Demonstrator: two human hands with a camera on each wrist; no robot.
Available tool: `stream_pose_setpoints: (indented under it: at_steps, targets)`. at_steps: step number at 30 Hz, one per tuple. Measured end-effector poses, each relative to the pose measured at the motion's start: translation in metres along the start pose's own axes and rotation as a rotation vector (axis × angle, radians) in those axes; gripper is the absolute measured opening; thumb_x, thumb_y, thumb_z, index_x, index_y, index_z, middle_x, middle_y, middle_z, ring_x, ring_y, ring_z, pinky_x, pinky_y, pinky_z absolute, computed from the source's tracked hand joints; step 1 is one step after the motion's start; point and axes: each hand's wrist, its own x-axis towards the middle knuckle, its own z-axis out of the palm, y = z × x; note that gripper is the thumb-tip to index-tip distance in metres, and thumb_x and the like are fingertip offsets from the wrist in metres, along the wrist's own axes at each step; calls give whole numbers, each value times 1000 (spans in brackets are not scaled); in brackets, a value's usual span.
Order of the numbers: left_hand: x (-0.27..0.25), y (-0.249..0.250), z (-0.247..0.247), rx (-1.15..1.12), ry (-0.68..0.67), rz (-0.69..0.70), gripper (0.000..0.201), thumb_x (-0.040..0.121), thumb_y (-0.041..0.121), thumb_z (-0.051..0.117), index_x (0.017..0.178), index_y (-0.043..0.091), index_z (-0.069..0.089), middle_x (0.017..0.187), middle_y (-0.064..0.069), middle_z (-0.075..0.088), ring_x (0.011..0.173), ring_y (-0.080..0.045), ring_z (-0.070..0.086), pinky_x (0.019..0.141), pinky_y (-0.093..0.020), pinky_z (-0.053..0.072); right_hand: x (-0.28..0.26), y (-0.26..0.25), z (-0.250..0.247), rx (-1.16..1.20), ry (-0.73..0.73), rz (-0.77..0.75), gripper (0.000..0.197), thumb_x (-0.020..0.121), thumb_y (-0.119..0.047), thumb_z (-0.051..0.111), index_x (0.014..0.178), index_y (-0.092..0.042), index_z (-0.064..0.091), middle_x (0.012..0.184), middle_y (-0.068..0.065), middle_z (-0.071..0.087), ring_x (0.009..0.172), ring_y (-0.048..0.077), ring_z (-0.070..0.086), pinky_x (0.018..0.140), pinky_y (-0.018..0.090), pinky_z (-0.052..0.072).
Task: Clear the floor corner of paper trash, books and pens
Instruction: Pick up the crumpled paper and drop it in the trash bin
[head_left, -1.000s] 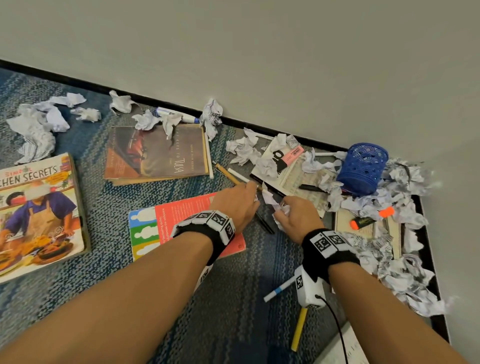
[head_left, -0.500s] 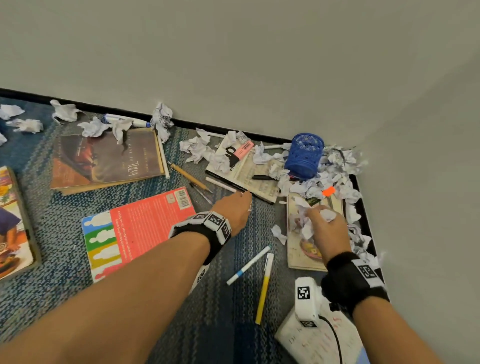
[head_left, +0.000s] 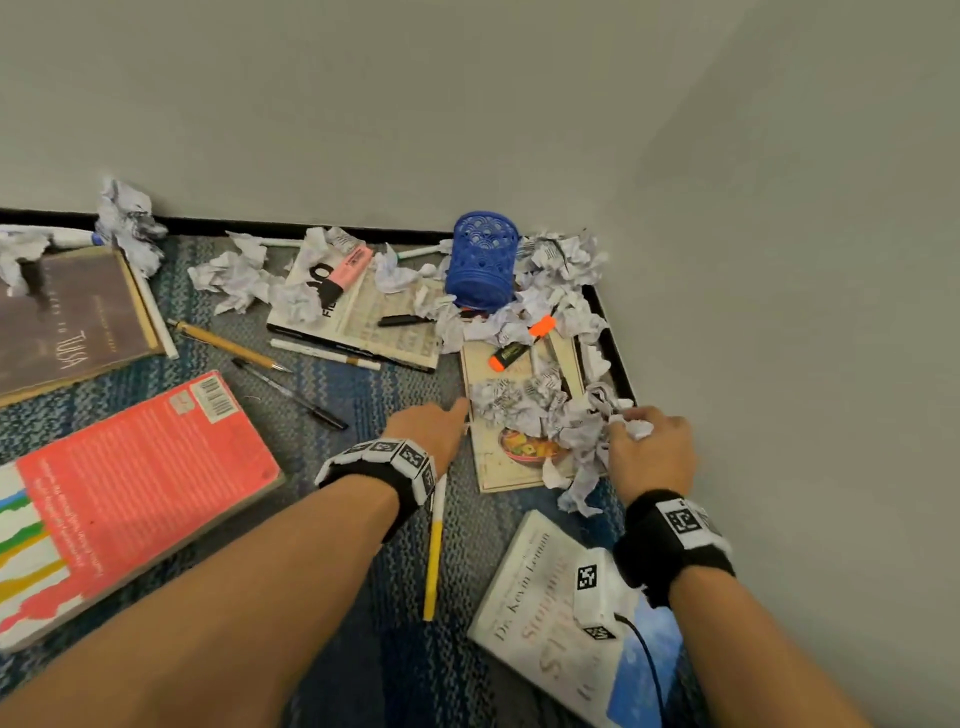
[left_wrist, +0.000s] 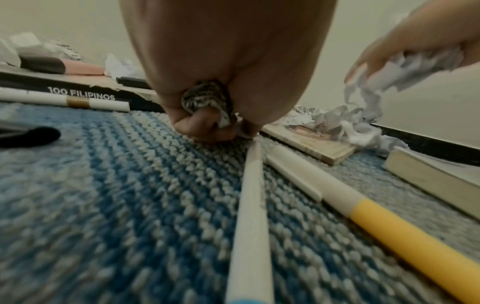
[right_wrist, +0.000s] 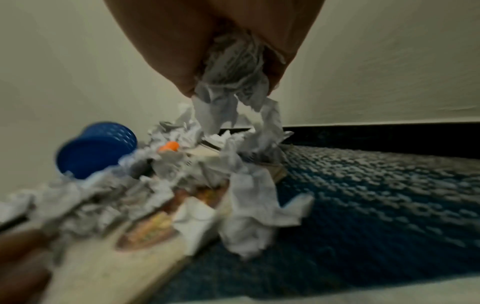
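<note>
My left hand (head_left: 439, 423) rests knuckles-down on the blue carpet at the left edge of a food-cover book (head_left: 519, 457). It holds a small printed paper wad (left_wrist: 205, 98) in curled fingers. My right hand (head_left: 647, 441) hovers over that book's right side near the wall and grips a bunch of crumpled paper (right_wrist: 233, 67) that trails down to the paper pile (head_left: 524, 405). A yellow-and-white pen (head_left: 434, 556) and a white stick pen (left_wrist: 249, 205) lie under my left wrist.
A blue mesh pen cup (head_left: 483, 260) stands in the corner among paper. Around lie a red book (head_left: 140, 467), a brown book (head_left: 67, 322), a newsprint-cover book (head_left: 363, 322), a white book (head_left: 545, 613), an orange highlighter (head_left: 519, 345), a black pen (head_left: 291, 395) and a tan pen (head_left: 228, 345).
My right hand moved right from the middle of the floor to the paper pile by the wall, keeping its paper. My left hand shifted right to the book's edge. The view swung right.
</note>
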Motion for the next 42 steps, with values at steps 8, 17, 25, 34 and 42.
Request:
stream_pose_setpoints:
  at_steps: [8, 17, 25, 34, 42]
  targets:
    - [9, 21, -24, -1, 412, 109, 25, 97, 14, 41, 116, -1, 50, 118, -19, 43, 106, -39, 45, 84, -44, 42, -2, 25, 49, -422, -199, -114, 87, 84, -69, 41, 151, -30, 2, 160, 7, -5, 144, 37, 8, 111, 58, 17]
    - [25, 62, 2, 125, 201, 287, 78, 97, 9, 40, 152, 37, -7, 154, -25, 4, 120, -39, 42, 83, -43, 51, -11, 42, 59, -470, -265, -275, 58, 88, -58, 48, 132, -20, 47, 138, 12, 41, 113, 38, 42, 85, 52, 47]
    - [16, 76, 10, 228, 179, 327, 42, 98, 11, 40, 138, 13, 28, 143, -17, 26, 115, -34, 44, 69, -34, 41, -4, 46, 49, -583, -368, -285, 46, 88, -27, 62, 128, -19, 40, 130, 15, 39, 113, 38, 47, 89, 43, 46]
    - [-3, 61, 4, 290, 74, 323, 31, 99, 12, 38, 130, 9, 38, 118, -14, 49, 101, -31, 57, 75, -38, 48, -8, 45, 7, -284, -390, -243, 32, 93, -40, 50, 106, -11, 57, 105, 14, 63, 98, 33, 58, 82, 36, 46]
    - [-18, 54, -57, 363, 118, 368, 27, 100, 16, 39, 122, 11, 52, 118, -10, 55, 101, -31, 60, 67, -37, 39, -42, 25, -25, -40, -352, -109, 13, 89, -27, 54, 82, -18, 60, 79, 3, 58, 71, 21, 49, 66, 23, 34]
